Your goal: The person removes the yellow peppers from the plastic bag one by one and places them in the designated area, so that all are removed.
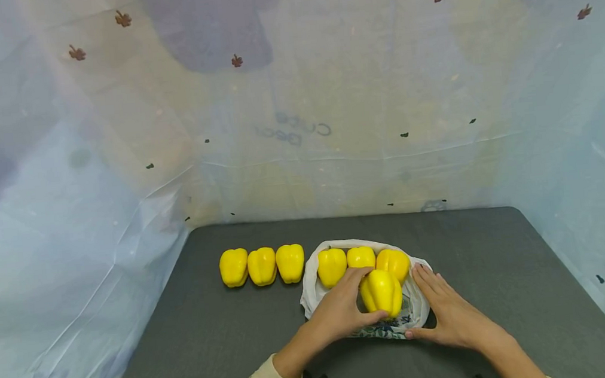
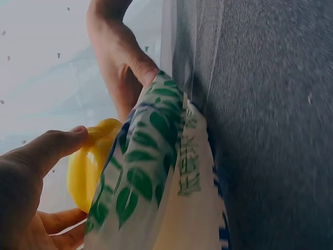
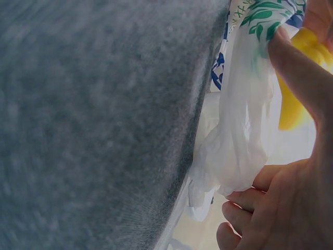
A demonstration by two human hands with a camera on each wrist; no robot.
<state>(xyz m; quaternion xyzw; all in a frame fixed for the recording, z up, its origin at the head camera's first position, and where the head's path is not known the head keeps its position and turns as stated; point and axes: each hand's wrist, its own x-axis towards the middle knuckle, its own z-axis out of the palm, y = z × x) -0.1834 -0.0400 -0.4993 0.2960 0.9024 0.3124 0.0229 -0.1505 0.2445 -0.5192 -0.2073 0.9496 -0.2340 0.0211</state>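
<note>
My left hand [image 1: 340, 310] grips a yellow bell pepper [image 1: 383, 292] between thumb and fingers, above the mouth of a white plastic bag [image 1: 311, 293]. The same bell pepper [image 2: 86, 174] shows behind the bag's leaf-printed side in the left wrist view. Inside the bag, three more yellow bell peppers [image 1: 333, 267] sit along its far side. At the bag's right edge, my right hand [image 1: 456, 313] holds the rim, its thumb on the near side and its fingers farther back. In the right wrist view, thumb and fingertips touch the thin plastic [image 3: 242, 140].
Left of the bag, three yellow bell peppers [image 1: 262, 267] stand in a row on the dark grey table [image 1: 214, 347]. Pale plastic sheeting [image 1: 295, 105] with small leaf marks hangs behind the table and at both sides.
</note>
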